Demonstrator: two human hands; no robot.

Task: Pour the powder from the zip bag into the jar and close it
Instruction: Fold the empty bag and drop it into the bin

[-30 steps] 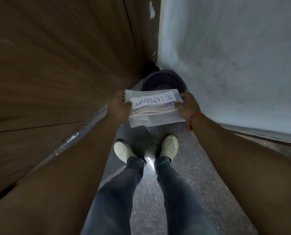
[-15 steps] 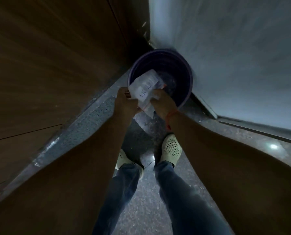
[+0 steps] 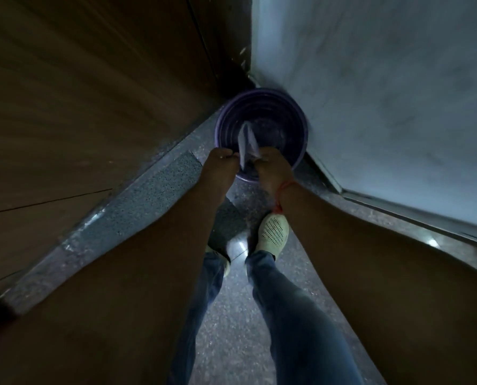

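The crumpled zip bag [image 3: 247,143] hangs between my two hands, over the mouth of a purple bucket [image 3: 223,118] on the floor. My left hand [image 3: 222,165] pinches the bag's left side at the bucket's near rim. My right hand [image 3: 270,168], with a red thread at the wrist, grips the bag's right side. The bag looks folded and narrow, its label turned away. No jar is in view.
A wooden cabinet front [image 3: 93,107] rises on the left and a pale wall [image 3: 384,93] on the right, forming a narrow corner around the bucket. My legs and a pale shoe [image 3: 273,232] stand on the speckled stone floor [image 3: 231,329]. The scene is dim.
The bag went from flat and spread between my hands to crumpled and lowered over the bucket. Both hands came closer together and reached forward; the view dipped toward the bucket.
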